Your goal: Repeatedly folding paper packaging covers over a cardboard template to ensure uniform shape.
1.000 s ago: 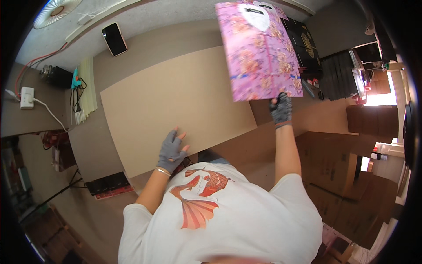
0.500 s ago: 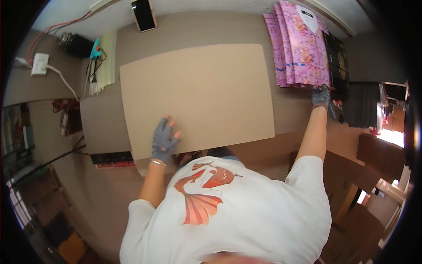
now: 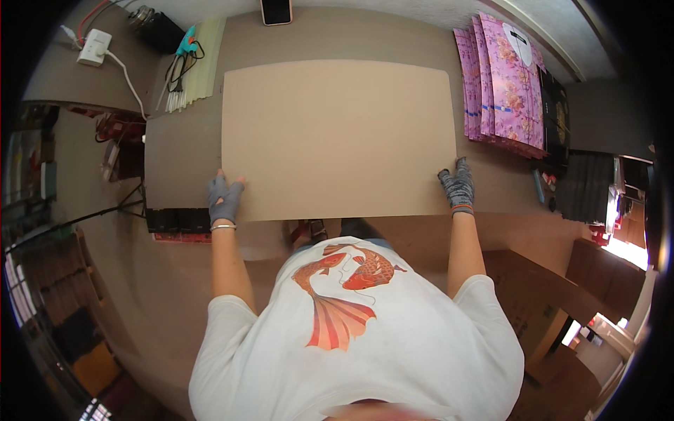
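Half-spread, my left grip [image 3: 226, 193] and right grip [image 3: 456, 179] flank the cardboard sheet [image 3: 340, 137], though I can't tell if they clasp it.

Room above cardboard [image 3: 337, 140], purple stack [image 3: 516, 102] rightward

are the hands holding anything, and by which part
The left hand and right hand are at the left and right edges of the brown cardboard sheet, by its near corners; whether they grip it cannot be told.
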The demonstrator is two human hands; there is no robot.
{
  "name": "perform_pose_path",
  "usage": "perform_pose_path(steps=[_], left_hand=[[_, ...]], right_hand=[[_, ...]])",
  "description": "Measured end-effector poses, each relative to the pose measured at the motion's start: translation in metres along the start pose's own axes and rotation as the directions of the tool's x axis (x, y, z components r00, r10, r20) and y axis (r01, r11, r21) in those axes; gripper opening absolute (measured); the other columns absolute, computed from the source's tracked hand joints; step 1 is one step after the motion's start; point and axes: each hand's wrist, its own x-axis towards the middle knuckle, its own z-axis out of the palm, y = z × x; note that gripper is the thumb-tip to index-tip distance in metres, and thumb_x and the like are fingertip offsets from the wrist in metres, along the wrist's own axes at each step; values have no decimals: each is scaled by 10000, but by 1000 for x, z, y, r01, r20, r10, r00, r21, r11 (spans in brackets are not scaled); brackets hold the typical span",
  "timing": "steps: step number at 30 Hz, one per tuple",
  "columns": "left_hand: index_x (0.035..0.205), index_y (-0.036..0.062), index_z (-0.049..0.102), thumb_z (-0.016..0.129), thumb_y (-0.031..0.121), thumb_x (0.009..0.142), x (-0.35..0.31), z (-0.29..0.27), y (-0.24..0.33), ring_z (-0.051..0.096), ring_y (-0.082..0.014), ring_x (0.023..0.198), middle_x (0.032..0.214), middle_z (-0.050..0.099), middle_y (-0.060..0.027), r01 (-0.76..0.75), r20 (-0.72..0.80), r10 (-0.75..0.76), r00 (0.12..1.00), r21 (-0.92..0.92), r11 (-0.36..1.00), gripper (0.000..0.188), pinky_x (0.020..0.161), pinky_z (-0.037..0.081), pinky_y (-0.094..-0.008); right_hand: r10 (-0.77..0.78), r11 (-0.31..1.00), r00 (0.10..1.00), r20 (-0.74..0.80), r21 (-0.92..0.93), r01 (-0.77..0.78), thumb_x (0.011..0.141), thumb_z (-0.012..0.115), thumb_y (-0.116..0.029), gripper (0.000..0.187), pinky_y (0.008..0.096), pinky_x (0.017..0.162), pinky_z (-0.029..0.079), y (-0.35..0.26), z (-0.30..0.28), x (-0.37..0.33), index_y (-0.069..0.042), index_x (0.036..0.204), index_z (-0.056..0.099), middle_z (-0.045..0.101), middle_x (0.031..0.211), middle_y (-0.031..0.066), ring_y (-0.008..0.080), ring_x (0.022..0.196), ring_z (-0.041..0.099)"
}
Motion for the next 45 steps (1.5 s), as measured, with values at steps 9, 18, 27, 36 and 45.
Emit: perform_pose_path(steps=[9, 18, 27, 36, 45], left_hand=[[1413, 28, 474, 726, 334, 776, 4, -58, 23, 590, -331, 1166, 1231, 615, -183, -45, 47, 53, 998, -154, 987, 750, 966, 476, -408], [1443, 104, 472, 719, 424, 784, -51, -72, 157, 608, -333, 1116, 1302, 584, -166, -424, 354, 355, 866, 141, 895, 773, 928, 505, -402], [1453, 295, 476, 618, 806, 677, -2, 45, 169, 141, -489, 1473, 1598, 259, -200, -781, 304, 729, 614, 365, 506, 940, 1090, 99, -745], [1577, 326, 205, 739, 822, 471, 8, 44, 173, 69, -529, 1470, 1633, 127, -227, -800, 545, 593, 592, 485, 354, 1324, 1072, 106, -759], [1589, 289, 175, 803, 762, 424, 1, 42, 169, 60, -524, 1473, 1634, 111, -233, -795, 588, 538, 604, 494, 353, 1405, 1055, 119, -771]], right_hand=[[-81, 765, 935, 346, 623, -164, 859, 651, -92, 701, 308, 905, 488, 12, -56, 23, -60, 1501, 370, 588, 1272, 98, 144, 1064, 574], [-414, 612, 896, 161, 778, 143, 918, 559, -47, 678, 308, 1081, 364, -12, -77, -2, -86, 1546, 308, 432, 1501, 100, 179, 1313, 442], [-429, 127, 901, -53, 985, 119, 1014, 505, -400, 641, 358, 1134, 310, -92, -72, -34, -68, 1528, 312, 407, 1500, 84, 209, 1370, 383], [-591, 298, 768, -249, 817, 494, 931, 639, -360, 836, 386, 1194, 204, -143, -18, -12, -20, 1556, 198, 291, 1578, 131, 258, 1472, 247], [-622, 365, 753, -216, 771, 523, 947, 507, -622, 838, 405, 1186, 233, -130, 4, 3, -68, 1538, 292, 310, 1571, 153, 284, 1454, 283]])
